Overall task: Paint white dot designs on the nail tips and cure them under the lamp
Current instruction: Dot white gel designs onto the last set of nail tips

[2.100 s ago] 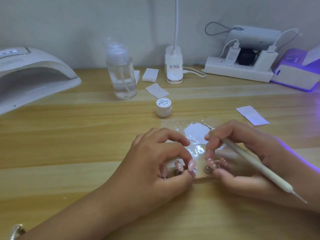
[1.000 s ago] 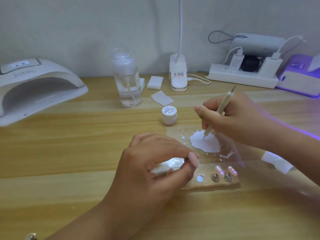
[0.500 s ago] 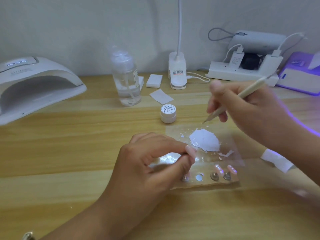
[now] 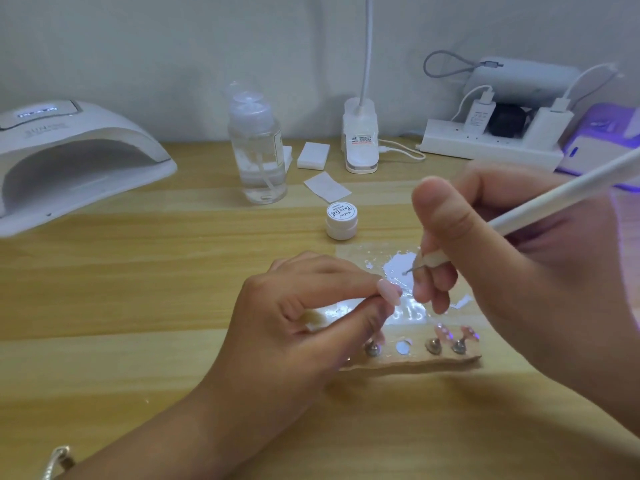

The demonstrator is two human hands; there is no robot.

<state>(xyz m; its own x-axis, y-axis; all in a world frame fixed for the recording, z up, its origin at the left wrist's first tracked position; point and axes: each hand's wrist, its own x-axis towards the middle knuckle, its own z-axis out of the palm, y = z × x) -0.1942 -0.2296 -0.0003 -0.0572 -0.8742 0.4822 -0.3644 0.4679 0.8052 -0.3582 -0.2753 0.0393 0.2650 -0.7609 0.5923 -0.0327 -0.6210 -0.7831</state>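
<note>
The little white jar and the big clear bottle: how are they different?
The bottle is tall and see-through, with clear liquid inside; the jar is short and solid white. The bottle has a domed clear top; the jar has a flat lid with writing on it. The bottle stands farther back than the jar. Both stand upright on the wooden table.
</note>
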